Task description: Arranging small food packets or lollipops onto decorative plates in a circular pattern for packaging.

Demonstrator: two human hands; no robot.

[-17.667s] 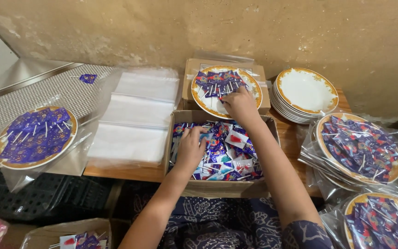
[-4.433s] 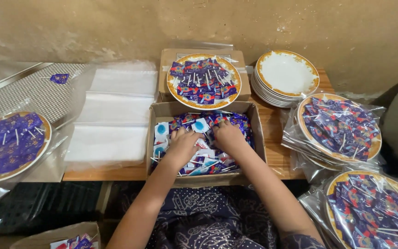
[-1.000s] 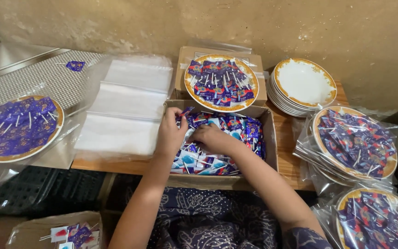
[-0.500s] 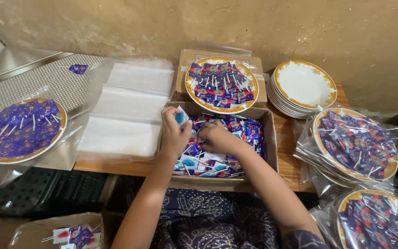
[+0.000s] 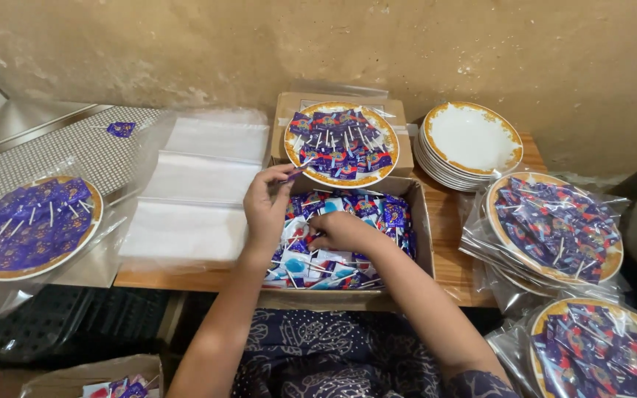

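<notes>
Over the near edge of the wooden table point(image 5: 451, 254), a cardboard box point(image 5: 423, 243) sits full of wrapped lollipops point(image 5: 377, 214) in purple, blue and white wrappers with thin white sticks. The left hand point(image 5: 267, 206) hovers at the box's far left corner, its fingers pinched on one lollipop point(image 5: 294, 175) whose stick points toward the filled plate point(image 5: 340, 144) just beyond, a gold-rimmed plate resting on a smaller box and already covered with sweets laid sticks inward. The right hand point(image 5: 340, 232) is down among the loose sweets, fingers curled as if gathering, though whether it actually grips any cannot be told. For neat work, the pinched sweet looks best carried by the wrapper end, stick low, and set into a bare spot near the rim so the layer stays flat and nothing slides off. Keeping the other hand sorting tangled sticks free would likely save fumbling. To the right stand a stack of empty plates point(image 5: 472, 140) and bagged plates point(image 5: 554, 228); to the left lie clear plastic bags point(image 5: 200, 191) and another bagged plate point(image 5: 32, 225) on a metal tray point(image 5: 90, 140).
</notes>
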